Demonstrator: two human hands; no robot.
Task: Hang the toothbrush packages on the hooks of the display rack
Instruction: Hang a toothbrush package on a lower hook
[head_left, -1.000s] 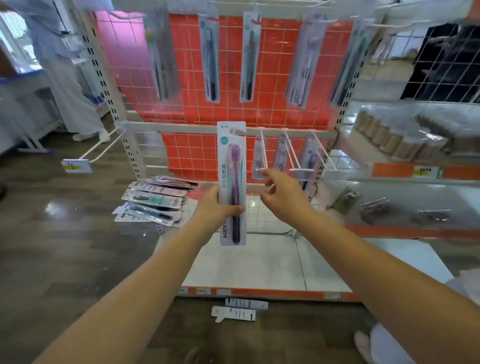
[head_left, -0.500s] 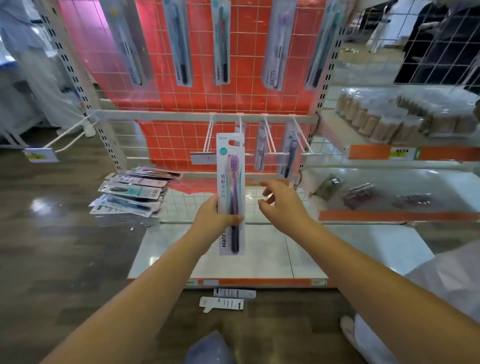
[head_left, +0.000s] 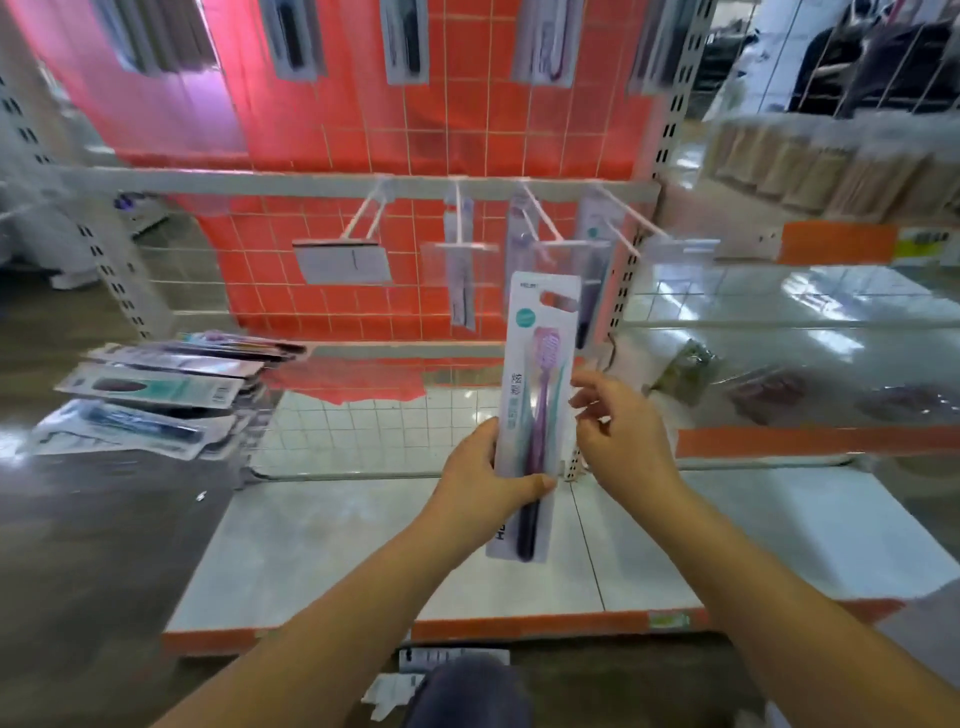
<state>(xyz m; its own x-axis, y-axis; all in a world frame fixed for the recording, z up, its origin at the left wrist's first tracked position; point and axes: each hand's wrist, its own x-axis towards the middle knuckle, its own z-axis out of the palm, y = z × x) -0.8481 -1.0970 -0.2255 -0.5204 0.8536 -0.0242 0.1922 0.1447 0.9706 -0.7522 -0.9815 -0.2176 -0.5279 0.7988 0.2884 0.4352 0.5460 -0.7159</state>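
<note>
My left hand (head_left: 488, 480) grips a white toothbrush package (head_left: 537, 395) with a purple brush, held upright in front of the rack's lower row of hooks. My right hand (head_left: 621, 434) hovers at the package's right edge, fingers apart, touching or nearly touching it. The leftmost lower hook (head_left: 363, 223) carries only a label plate. The hooks to its right (head_left: 540, 223) hold hanging toothbrush packages (head_left: 462, 270). The package's hang hole sits below and in front of the hook tips. More packages (head_left: 405, 36) hang on the top row.
A stack of toothbrush packages (head_left: 156, 389) lies on the wire shelf at left. A white base shelf (head_left: 332, 551) with an orange edge lies below. Loose cards (head_left: 452, 660) lie on the floor by my knee. Shelves of goods (head_left: 810, 171) stand at right.
The view has dropped and shifted left. The package in my left hand moved right and lower relative to the hooks, and my right hand came close to its right edge.
</note>
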